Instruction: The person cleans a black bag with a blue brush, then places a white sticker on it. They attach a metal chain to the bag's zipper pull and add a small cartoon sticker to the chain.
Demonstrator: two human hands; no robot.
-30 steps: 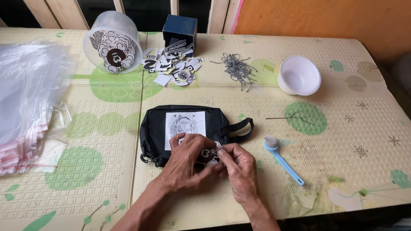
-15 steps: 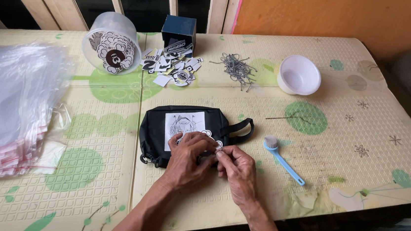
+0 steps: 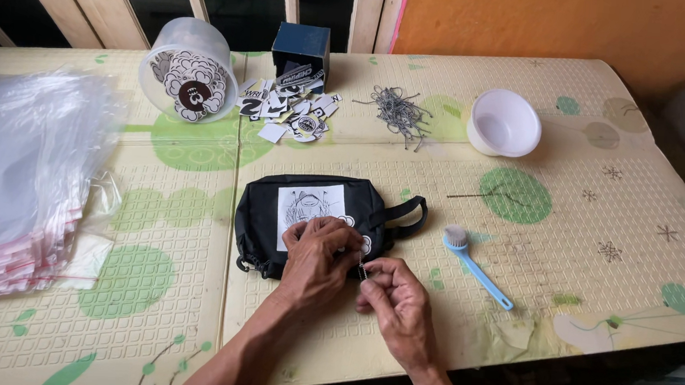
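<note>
Black fabric pouch (image 3: 316, 215) with a white printed square patch on its front lies flat near the middle of the worktop (image 3: 622, 209), which is covered by a cream padded mat with green dots. Both forearms come in from the near edge. The left hand (image 3: 319, 256) is curled knuckles-up over the pouch's lower right corner, its grip pressing on the fabric. The right hand (image 3: 399, 298) sits just beside it, thumb and forefinger clenched on a small metal piece at the pouch's edge, too small to identify.

Open mat lies to the right, past a light blue brush (image 3: 475, 266) with a white head. A tall stack of clear plastic bags (image 3: 13, 180) fills the left side. Along the far edge stand a tipped clear tub (image 3: 188, 67) holding round stickers, loose black-and-white stickers (image 3: 287, 113), a dark blue box (image 3: 300, 52), a heap of thin metal pins (image 3: 399, 111) and a white bowl (image 3: 504, 122).
</note>
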